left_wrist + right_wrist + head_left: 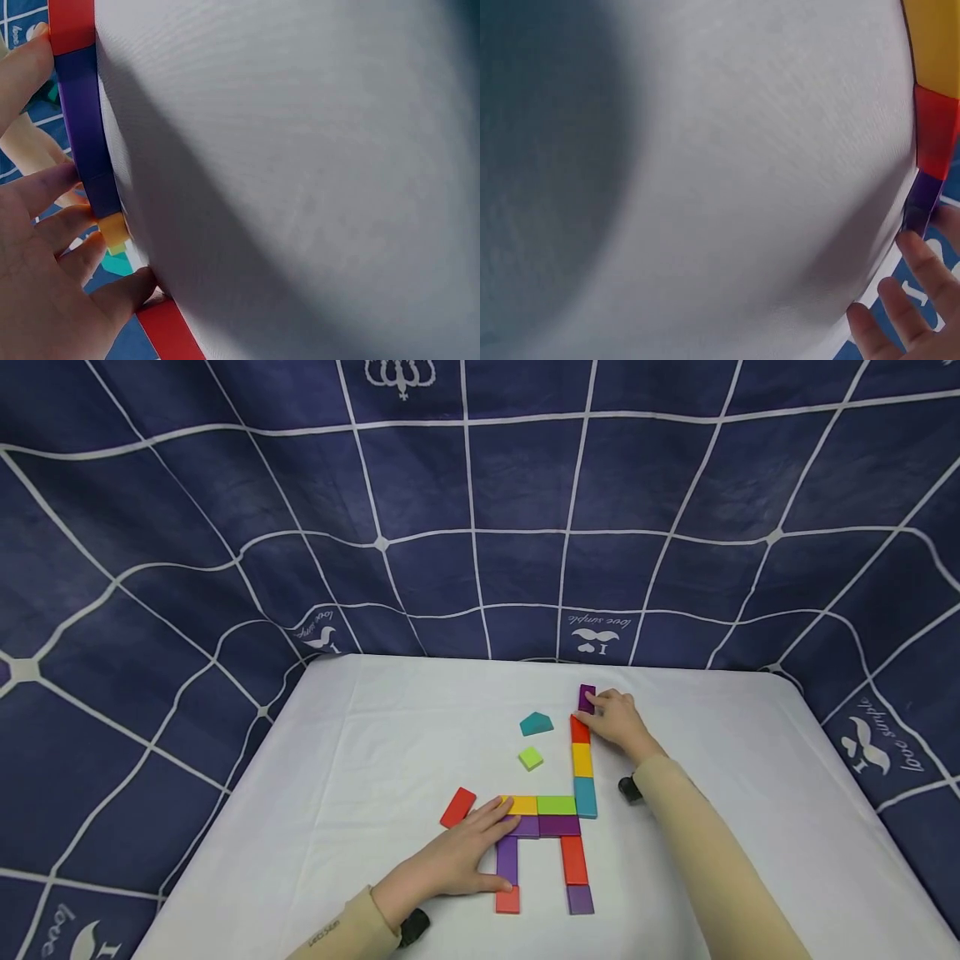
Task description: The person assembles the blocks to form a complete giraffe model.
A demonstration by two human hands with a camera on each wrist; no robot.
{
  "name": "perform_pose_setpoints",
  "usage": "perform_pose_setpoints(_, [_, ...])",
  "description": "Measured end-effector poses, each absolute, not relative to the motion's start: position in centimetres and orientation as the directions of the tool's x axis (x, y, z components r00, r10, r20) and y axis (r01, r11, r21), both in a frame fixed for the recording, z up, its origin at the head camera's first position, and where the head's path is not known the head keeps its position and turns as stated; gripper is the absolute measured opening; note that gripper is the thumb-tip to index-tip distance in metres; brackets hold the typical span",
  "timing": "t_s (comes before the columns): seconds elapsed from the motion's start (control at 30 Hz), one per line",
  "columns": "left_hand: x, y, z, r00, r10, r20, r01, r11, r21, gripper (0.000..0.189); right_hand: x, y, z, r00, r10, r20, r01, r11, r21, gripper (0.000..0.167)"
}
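The left hand spreads its fingers beside blocks on the white bench: a red block at the top, purple blocks, then a yellow block. Lowest, a second red block lies near one fingertip.

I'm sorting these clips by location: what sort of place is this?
Likely an indoor tabletop recording setup, though the room itself is hidden: a table draped in white, dark blue gridded cloth hanging behind and beside it, and flat coloured blocks laid out on top.
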State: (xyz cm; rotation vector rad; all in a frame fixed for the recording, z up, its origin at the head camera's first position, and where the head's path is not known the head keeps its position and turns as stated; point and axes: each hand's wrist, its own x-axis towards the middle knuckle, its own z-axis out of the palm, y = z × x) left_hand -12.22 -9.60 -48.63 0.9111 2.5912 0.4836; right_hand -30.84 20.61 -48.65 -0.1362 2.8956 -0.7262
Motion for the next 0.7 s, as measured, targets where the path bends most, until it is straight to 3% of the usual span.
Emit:
perform_pose_setpoints(0.23, [-12.17, -9.64, -48.68, -0.729, 0.651, -0.209, 0.531, 0.732, 0.426, 0.088, -30.49, 20.33, -48.89, -0.975, -0.174, -0.139, -0.093, 0.884, -0.457, 0.074])
perform_pose_setpoints(0.7, [-12.24, -9.66, -48.88, -0.729, 0.652, -0.208, 0.529, 0.730, 0.433, 0.088, -30.14, 20.13, -49.00, -0.971, -0.204, -0.122, -0.130, 0.887, -0.444, 0.066])
